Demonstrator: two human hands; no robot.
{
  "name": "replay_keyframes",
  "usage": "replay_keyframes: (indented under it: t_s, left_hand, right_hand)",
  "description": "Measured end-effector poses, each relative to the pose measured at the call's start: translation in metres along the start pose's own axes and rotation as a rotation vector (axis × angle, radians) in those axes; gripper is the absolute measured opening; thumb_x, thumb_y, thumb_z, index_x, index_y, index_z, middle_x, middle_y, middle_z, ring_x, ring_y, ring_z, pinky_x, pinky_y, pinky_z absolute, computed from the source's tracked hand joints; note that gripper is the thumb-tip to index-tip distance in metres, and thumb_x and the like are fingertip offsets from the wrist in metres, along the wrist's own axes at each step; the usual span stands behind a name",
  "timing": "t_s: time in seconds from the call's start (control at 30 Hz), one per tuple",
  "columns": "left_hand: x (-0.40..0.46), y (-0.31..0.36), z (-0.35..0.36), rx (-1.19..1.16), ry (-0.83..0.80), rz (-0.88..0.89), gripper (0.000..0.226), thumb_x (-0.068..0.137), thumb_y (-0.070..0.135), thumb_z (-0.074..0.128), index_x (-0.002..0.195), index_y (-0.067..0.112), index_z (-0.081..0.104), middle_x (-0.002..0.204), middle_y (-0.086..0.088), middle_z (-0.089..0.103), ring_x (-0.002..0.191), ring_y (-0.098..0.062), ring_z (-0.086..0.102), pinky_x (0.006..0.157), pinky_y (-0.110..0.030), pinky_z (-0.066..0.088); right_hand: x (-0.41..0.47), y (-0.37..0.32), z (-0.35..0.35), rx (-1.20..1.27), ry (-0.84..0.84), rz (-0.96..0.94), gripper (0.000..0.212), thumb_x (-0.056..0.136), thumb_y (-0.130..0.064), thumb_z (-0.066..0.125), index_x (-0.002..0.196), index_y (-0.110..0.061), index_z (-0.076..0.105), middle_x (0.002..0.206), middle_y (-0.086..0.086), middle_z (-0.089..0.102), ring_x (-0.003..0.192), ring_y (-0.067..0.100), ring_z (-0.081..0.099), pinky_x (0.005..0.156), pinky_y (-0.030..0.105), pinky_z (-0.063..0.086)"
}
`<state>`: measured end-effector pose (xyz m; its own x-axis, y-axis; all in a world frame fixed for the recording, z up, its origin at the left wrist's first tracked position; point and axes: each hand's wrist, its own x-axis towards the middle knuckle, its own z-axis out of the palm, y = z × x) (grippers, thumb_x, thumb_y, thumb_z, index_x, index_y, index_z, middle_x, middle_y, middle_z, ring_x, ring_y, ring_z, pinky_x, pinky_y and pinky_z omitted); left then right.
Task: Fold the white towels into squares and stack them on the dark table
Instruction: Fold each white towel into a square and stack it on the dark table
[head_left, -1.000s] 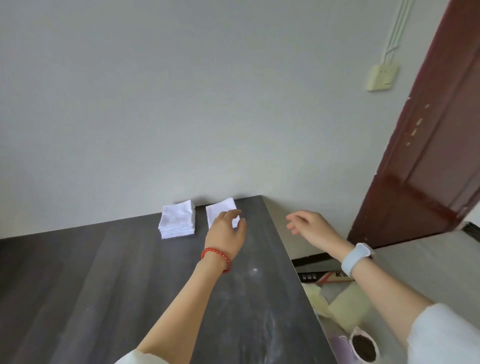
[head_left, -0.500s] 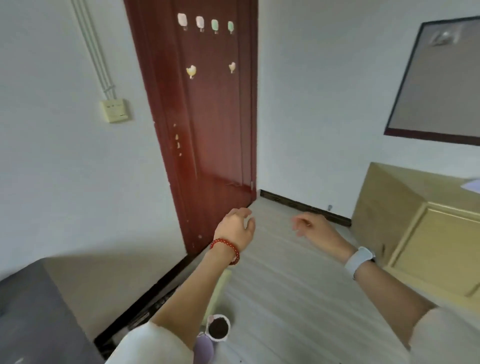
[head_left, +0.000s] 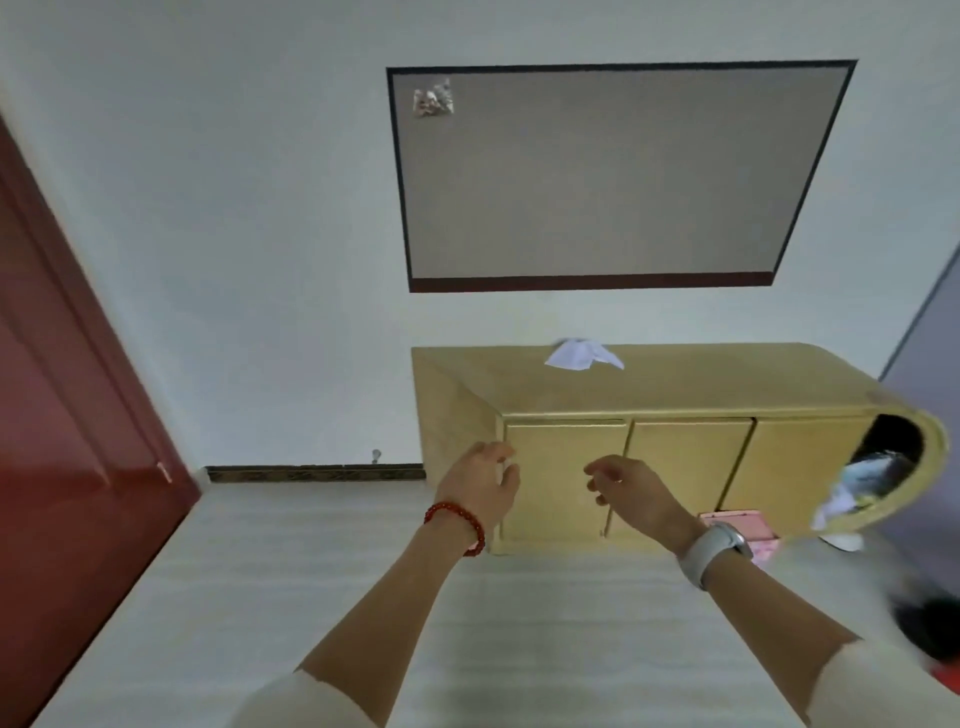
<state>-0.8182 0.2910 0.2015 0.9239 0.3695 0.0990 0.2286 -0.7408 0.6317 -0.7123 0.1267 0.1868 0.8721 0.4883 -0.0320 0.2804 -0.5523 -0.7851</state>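
Seen from the head camera, both the left hand (head_left: 480, 486) and right hand (head_left: 631, 491) hang loosely curled and hold nothing in front of a yellow cabinet (head_left: 691, 405), where a crumpled white towel (head_left: 576, 355) lies on top near the wall.

Matt pale wood cabinet (head_left: 675, 395); soft white cloth towel (head_left: 579, 355).

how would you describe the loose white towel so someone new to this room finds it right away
Start at the long yellow wooden cabinet against the far wall, under the dark-framed board. The white towel lies crumpled on the cabinet's top near its back edge, above the left doors. It is the only white cloth on that top; the other pale bundle sits lower, in the rounded open end on the right.
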Motion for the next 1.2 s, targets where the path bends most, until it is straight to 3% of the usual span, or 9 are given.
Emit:
replay_keyframes:
  t_s: [0.1, 0.2, 0.37, 0.6, 0.73, 0.87, 1.0, 1.2]
  left_hand:
    - [0.08, -0.001, 0.023, 0.026, -0.049, 0.033, 0.031, 0.094, 0.021, 0.045, 0.122, 0.012, 0.055, 0.121, -0.007, 0.055, 0.109, -0.02, 0.054, 0.09, -0.026, 0.042]
    - [0.172, -0.009, 0.04, 0.031, -0.05, 0.063, 0.029, 0.093, 0.02, 0.047, 0.119, 0.011, 0.057, 0.118, -0.009, 0.057, 0.107, -0.022, 0.055, 0.089, -0.028, 0.043]
    - [0.331, -0.014, 0.058, 0.034, -0.086, 0.083, 0.028, 0.092, 0.02, 0.047, 0.116, 0.012, 0.058, 0.118, -0.006, 0.057, 0.104, -0.023, 0.056, 0.09, -0.032, 0.045]
    - [0.489, -0.023, 0.134, 0.058, -0.219, 0.029, 0.029, 0.092, 0.02, 0.049, 0.118, 0.012, 0.058, 0.12, -0.005, 0.059, 0.109, -0.021, 0.055, 0.095, -0.028, 0.04]
    - [0.561, -0.032, 0.198, 0.026, -0.289, -0.051, 0.03, 0.092, 0.017, 0.048, 0.121, 0.01, 0.055, 0.122, -0.007, 0.057, 0.111, -0.022, 0.054, 0.096, -0.027, 0.04]
    - [0.63, -0.057, 0.265, 0.037, -0.273, -0.171, 0.033, 0.093, 0.016, 0.045, 0.126, 0.012, 0.051, 0.128, -0.005, 0.051, 0.115, -0.02, 0.05, 0.097, -0.028, 0.039]
    - [0.691, -0.071, 0.324, 0.048, -0.197, -0.308, 0.035, 0.093, 0.015, 0.043, 0.127, 0.015, 0.05, 0.134, 0.0, 0.045, 0.122, -0.016, 0.044, 0.098, -0.027, 0.038]
    - [0.744, -0.089, 0.376, 0.182, -0.148, -0.259, 0.043, 0.092, 0.009, 0.044, 0.135, 0.014, 0.042, 0.138, 0.0, 0.042, 0.129, -0.019, 0.031, 0.097, -0.026, 0.037]
  right_hand:
    - [0.066, 0.023, -0.018, 0.023, 0.03, 0.049, 0.023, 0.091, 0.001, 0.043, 0.104, 0.003, 0.062, 0.074, 0.003, 0.059, 0.053, 0.002, 0.054, 0.054, 0.009, 0.04]
    - [0.142, 0.037, -0.032, 0.045, 0.057, 0.101, 0.023, 0.091, 0.002, 0.041, 0.103, 0.002, 0.061, 0.071, 0.003, 0.056, 0.042, -0.003, 0.053, 0.045, 0.006, 0.037]
    - [0.284, 0.049, -0.062, -0.028, 0.084, 0.122, 0.024, 0.089, -0.002, 0.044, 0.104, -0.001, 0.063, 0.071, -0.002, 0.059, 0.058, 0.01, 0.053, 0.061, 0.022, 0.043]
    - [0.419, 0.109, -0.088, -0.071, 0.071, 0.21, 0.023, 0.088, -0.006, 0.048, 0.104, -0.007, 0.065, 0.086, 0.002, 0.061, 0.078, 0.02, 0.057, 0.075, 0.026, 0.043]
    - [0.505, 0.166, -0.098, -0.129, 0.029, 0.242, 0.025, 0.088, -0.007, 0.048, 0.106, -0.009, 0.065, 0.087, 0.0, 0.06, 0.081, 0.016, 0.055, 0.073, 0.02, 0.037]
    - [0.597, 0.227, -0.088, -0.176, -0.047, 0.224, 0.026, 0.091, -0.009, 0.045, 0.111, -0.012, 0.062, 0.108, 0.007, 0.064, 0.091, 0.022, 0.058, 0.072, 0.021, 0.037]
    - [0.677, 0.282, -0.077, -0.25, -0.169, 0.156, 0.031, 0.093, -0.01, 0.042, 0.12, -0.013, 0.056, 0.119, 0.006, 0.056, 0.103, 0.021, 0.056, 0.083, 0.027, 0.041]
    - [0.756, 0.32, -0.053, -0.461, -0.287, 0.023, 0.039, 0.092, -0.011, 0.038, 0.131, -0.017, 0.045, 0.127, 0.0, 0.045, 0.113, 0.019, 0.044, 0.075, 0.029, 0.042]
